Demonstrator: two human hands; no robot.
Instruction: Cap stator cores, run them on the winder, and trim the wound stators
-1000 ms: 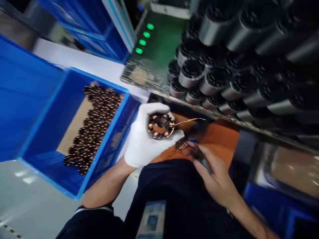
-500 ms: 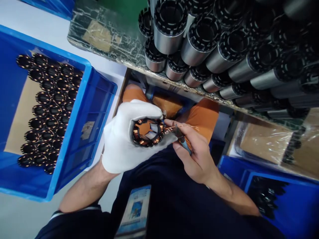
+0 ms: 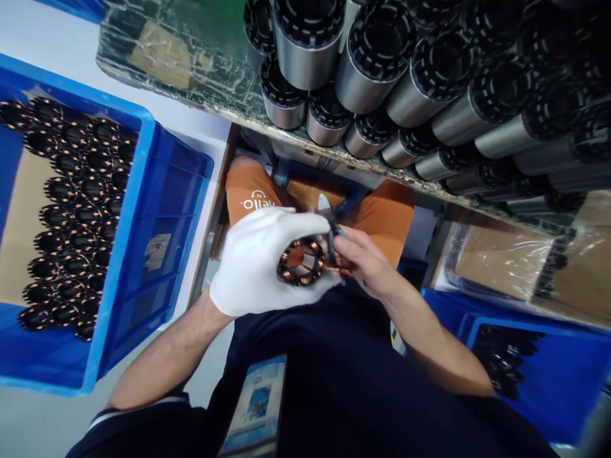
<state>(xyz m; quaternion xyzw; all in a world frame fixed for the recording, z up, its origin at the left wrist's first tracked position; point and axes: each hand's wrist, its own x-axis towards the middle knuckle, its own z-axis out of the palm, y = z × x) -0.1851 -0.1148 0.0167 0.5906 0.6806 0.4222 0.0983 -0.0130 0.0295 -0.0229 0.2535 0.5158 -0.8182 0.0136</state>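
Observation:
My left hand, in a white glove, is wrapped round a stator, a ring with black slots and copper windings. Its open end faces up toward me, over my lap. Bare and close against the stator's right side, my right hand grips wire cutters with blue handles. The cutters' blades point away from me, above the gloved fingertips. Twisted copper wire runs from the stator toward my right fingers; whether they pinch it is hard to tell.
A blue crate at left holds rows of wound stators. Ahead, a worn bench edge carries stacked metal cylinders with black slotted ends. Lower right stands a blue bin with black parts. A phone-like screen lies near my chest.
The wire cutters have swung from the copper wire to point away from me. The stator and my gloved hand have shifted right, and my right fingers have moved in by the wire.

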